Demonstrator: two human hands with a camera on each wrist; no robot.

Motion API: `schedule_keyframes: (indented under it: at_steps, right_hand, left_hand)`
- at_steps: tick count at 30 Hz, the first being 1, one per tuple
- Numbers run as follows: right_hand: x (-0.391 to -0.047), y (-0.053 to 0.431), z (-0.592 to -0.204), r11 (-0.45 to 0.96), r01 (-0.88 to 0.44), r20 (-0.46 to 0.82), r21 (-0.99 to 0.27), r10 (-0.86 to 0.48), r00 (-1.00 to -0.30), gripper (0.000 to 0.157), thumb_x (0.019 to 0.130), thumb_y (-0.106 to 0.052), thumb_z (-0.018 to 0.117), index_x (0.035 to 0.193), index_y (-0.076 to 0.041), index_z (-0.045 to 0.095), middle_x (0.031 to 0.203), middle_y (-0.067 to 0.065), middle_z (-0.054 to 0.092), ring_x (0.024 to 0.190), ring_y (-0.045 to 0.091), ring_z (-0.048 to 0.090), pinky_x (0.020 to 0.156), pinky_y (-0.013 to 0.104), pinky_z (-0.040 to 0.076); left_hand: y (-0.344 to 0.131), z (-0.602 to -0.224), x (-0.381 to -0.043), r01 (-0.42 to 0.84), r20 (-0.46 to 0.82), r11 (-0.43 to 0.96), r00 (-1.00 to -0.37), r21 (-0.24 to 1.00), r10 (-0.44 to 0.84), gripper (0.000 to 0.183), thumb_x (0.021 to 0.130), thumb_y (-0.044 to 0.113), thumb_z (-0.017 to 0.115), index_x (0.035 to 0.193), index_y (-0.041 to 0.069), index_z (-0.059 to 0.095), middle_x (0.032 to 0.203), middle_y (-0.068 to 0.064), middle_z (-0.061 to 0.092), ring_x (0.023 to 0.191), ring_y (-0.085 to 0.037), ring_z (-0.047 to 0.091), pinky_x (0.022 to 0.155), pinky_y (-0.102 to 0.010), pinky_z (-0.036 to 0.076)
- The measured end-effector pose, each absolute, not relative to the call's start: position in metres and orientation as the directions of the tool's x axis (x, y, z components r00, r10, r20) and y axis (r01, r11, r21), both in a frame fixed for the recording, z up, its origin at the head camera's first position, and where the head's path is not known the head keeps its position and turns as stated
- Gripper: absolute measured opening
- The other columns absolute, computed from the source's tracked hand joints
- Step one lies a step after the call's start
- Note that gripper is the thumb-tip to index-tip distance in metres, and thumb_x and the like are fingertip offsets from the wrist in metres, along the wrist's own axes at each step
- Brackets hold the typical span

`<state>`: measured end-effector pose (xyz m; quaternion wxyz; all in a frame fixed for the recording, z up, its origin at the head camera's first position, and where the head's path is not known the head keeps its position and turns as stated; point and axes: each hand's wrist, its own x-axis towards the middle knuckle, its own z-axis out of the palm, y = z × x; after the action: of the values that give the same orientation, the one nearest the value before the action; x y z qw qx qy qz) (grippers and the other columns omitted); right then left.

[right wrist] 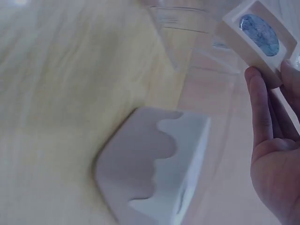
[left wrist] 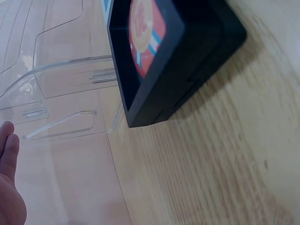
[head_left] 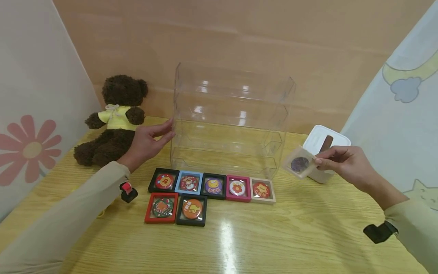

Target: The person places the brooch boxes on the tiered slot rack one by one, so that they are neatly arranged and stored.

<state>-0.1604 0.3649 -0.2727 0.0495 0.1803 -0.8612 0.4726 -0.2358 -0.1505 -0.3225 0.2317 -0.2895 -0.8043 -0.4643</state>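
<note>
A clear acrylic tiered rack (head_left: pixel 229 110) stands on the table. My left hand (head_left: pixel 145 142) is at its left side panel, fingertips touching or very near the edge, with the fingers fairly straight. To the right of the rack, my right hand (head_left: pixel 345 163) pinches a beige square display frame (head_left: pixel 291 167) by its edge, between thumb and fingers. In the right wrist view a dark bluish round badge sits inside that frame (right wrist: pixel 239 33). Several framed badges lie in two rows before the rack, among them a black frame (left wrist: pixel 183 61) close to the left wrist camera.
A brown teddy bear (head_left: pixel 119 118) in a yellow top sits at the left. Behind the right hand stands a white and pinkish box (right wrist: pixel 140 164) with a slot in its lid. A tan backdrop (head_left: pixel 239 34) rises behind the rack, with patterned panels at both sides.
</note>
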Motion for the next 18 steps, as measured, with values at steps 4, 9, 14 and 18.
schedule_keyframes:
  at_steps: [4, 9, 14, 18]
  right_hand:
    - [-0.175, 0.350, -0.253, 0.333, -0.390, 0.302, -0.859, -0.285, -0.909, 0.006, 0.084, 0.015, 0.063, 0.086, 0.012, 0.067, 0.085, 0.007, 0.070, 0.070, 0.017, 0.069, 0.062, 0.026, 0.055]
    - [-0.194, 0.324, -0.229, 0.410, -0.365, 0.286, -0.836, -0.242, -0.927, 0.003, 0.086, 0.006, 0.066, 0.087, 0.007, 0.069, 0.082, 0.004, 0.072, 0.070, 0.016, 0.070, 0.038, 0.026, 0.046]
    - [-0.210, 0.298, -0.207, 0.509, -0.338, 0.263, -0.791, -0.216, -0.940, 0.011, 0.088, -0.006, 0.069, 0.087, 0.006, 0.068, 0.081, 0.002, 0.072, 0.075, 0.014, 0.070, 0.040, 0.026, 0.049]
    - [-0.222, 0.275, -0.195, 0.513, -0.370, 0.298, -0.775, -0.218, -0.929, 0.017, 0.086, -0.010, 0.071, 0.088, 0.007, 0.067, 0.085, 0.000, 0.072, 0.076, 0.014, 0.070, 0.072, 0.019, 0.052]
  left_hand:
    - [-0.154, -0.325, -0.237, 0.657, 0.617, 0.414, -0.747, 0.630, 0.247, 0.041, 0.088, 0.002, 0.067, 0.128, 0.000, 0.057, 0.119, -0.015, 0.060, 0.099, -0.028, 0.064, 0.077, -0.031, 0.053]
    - [-0.159, -0.338, -0.248, 0.652, 0.617, 0.421, -0.750, 0.630, 0.238, 0.043, 0.088, 0.006, 0.069, 0.129, 0.005, 0.058, 0.116, -0.011, 0.063, 0.097, -0.023, 0.065, 0.076, -0.041, 0.052]
    - [-0.155, -0.333, -0.244, 0.665, 0.631, 0.415, -0.738, 0.621, 0.237, 0.041, 0.086, -0.001, 0.068, 0.126, -0.002, 0.058, 0.112, -0.016, 0.064, 0.096, -0.026, 0.065, 0.075, -0.044, 0.052]
    - [-0.149, -0.323, -0.234, 0.666, 0.632, 0.414, -0.737, 0.621, 0.238, 0.040, 0.085, -0.006, 0.067, 0.124, -0.008, 0.057, 0.110, -0.021, 0.063, 0.094, -0.032, 0.065, 0.075, -0.045, 0.051]
